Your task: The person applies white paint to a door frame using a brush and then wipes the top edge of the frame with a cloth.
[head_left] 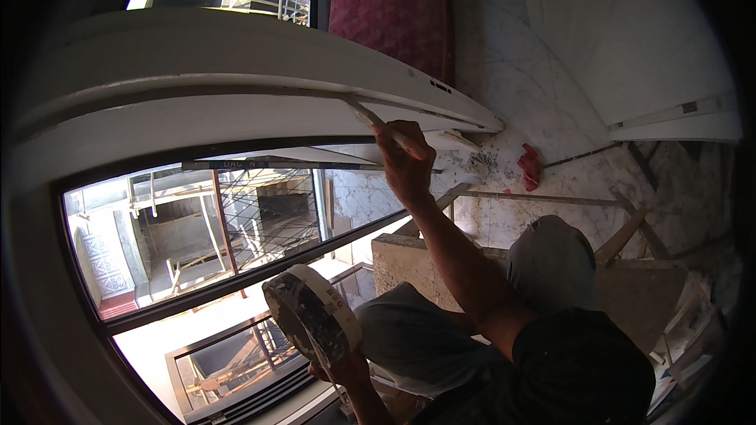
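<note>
My right hand [407, 153] is raised and closed round a paintbrush [403, 140]. The brush tip reaches a narrow groove along the pale frame [260, 114] of the window. Low on the left, my left hand [344, 368] is wrapped round the lower side of a round pale tub [340, 311]. Dark and whitish smears cover the tub's tilted face, and what is inside cannot be made out. A thin wire or strip runs down from the tub past my left hand. Some of the left fingers are hidden behind the tub.
Below me are a rough board [409, 264] and wooden bars [543, 198]. A red crumpled cloth or wrapper [530, 168] lies on the marble-look floor [504, 224]. A dark red mattress-like slab [390, 12] stands beyond the frame. Through the glass [268, 216] show scaffolding and a building.
</note>
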`<state>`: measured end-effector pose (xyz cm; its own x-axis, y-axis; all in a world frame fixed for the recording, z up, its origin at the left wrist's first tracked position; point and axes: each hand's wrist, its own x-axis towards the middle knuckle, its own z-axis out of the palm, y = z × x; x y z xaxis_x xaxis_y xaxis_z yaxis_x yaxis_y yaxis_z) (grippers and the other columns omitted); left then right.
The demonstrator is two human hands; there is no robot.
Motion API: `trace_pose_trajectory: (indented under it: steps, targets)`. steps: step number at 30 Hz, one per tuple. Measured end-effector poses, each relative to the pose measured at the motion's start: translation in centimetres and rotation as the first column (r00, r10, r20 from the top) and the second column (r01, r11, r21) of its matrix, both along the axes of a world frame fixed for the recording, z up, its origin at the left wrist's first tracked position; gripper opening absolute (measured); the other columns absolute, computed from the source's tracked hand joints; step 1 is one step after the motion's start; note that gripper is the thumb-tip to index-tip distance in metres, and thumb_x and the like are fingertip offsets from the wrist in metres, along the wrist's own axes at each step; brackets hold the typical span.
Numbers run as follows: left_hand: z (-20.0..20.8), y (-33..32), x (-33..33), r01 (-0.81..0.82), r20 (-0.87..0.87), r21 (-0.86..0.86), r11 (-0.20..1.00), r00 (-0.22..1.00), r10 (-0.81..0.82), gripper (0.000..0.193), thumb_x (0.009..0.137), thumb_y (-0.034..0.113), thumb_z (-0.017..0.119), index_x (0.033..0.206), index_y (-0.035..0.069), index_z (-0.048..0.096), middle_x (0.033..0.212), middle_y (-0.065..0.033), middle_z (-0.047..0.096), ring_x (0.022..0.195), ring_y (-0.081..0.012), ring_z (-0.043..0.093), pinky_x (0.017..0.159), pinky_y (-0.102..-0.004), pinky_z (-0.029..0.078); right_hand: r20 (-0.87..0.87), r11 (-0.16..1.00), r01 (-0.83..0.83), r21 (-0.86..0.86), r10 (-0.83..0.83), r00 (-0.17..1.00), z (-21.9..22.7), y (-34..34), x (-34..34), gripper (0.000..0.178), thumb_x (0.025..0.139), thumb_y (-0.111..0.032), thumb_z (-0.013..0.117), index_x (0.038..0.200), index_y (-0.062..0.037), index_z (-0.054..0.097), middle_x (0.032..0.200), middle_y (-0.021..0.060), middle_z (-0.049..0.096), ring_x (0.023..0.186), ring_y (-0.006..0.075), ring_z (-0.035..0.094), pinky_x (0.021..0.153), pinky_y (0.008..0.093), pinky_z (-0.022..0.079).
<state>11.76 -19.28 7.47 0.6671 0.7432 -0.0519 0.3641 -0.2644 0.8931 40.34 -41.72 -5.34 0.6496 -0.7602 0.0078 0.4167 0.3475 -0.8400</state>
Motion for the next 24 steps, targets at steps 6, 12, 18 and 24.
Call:
trace_pose_trajectory:
  steps: [6, 12, 18, 24]
  targets:
    - [0.1, 0.0, -0.1, -0.001, -0.002, 0.002, 1.0, 1.0, 0.001, 0.067, 0.076, 0.037, 0.074, 0.125, 0.002, 0.045, 0.121, -0.0149, 0.052, 0.109, -0.0296, 0.055, 0.082, -0.0449, 0.052, -0.049, 0.999, -0.03, 0.027, 0.031, 0.998, -1.0, 0.1, -0.1, 0.013, 0.09, -0.012, 0.072, 0.093, -0.001, 0.066, 0.087, 0.003, 0.064, 0.073, 0.0068, 0.059, 0.063, 0.0228, 0.047]
    - [0.1, 0.0, -0.2, 0.0, -0.008, 0.001, 1.0, 1.0, 0.0, 0.067, 0.076, 0.038, 0.074, 0.125, 0.002, 0.045, 0.122, -0.0151, 0.052, 0.109, -0.0297, 0.055, 0.081, -0.0449, 0.052, -0.074, 0.999, -0.027, 0.027, 0.029, 0.997, -1.7, -0.1, -0.2, 0.018, 0.09, -0.017, 0.074, 0.091, 0.0001, 0.068, 0.089, 0.005, 0.066, 0.074, 0.01, 0.063, 0.066, 0.0249, 0.05]
    - [0.1, -0.1, -0.3, -0.001, -0.011, -0.001, 1.0, 1.0, 0.001, 0.067, 0.077, 0.038, 0.074, 0.126, 0.002, 0.045, 0.122, -0.0152, 0.052, 0.109, -0.0298, 0.055, 0.081, -0.045, 0.052, -0.095, 0.996, -0.036, 0.078, 0.043, 0.995, -2.5, 0.0, -0.1, 0.019, 0.09, -0.019, 0.073, 0.09, 0.0004, 0.069, 0.089, 0.0049, 0.066, 0.074, 0.0089, 0.062, 0.066, 0.0241, 0.049]
    - [-0.1, 0.0, -0.3, 0.001, -0.01, -0.003, 1.0, 1.0, -0.001, 0.067, 0.077, 0.038, 0.073, 0.126, 0.002, 0.045, 0.123, -0.0154, 0.052, 0.11, -0.0299, 0.055, 0.081, -0.0451, 0.053, -0.111, 0.995, -0.036, 0.095, 0.046, 0.993, -3.3, 0.0, 0.1, 0.02, 0.09, -0.019, 0.073, 0.09, 0.0003, 0.069, 0.087, 0.0037, 0.066, 0.074, 0.0084, 0.061, 0.067, 0.0241, 0.048]
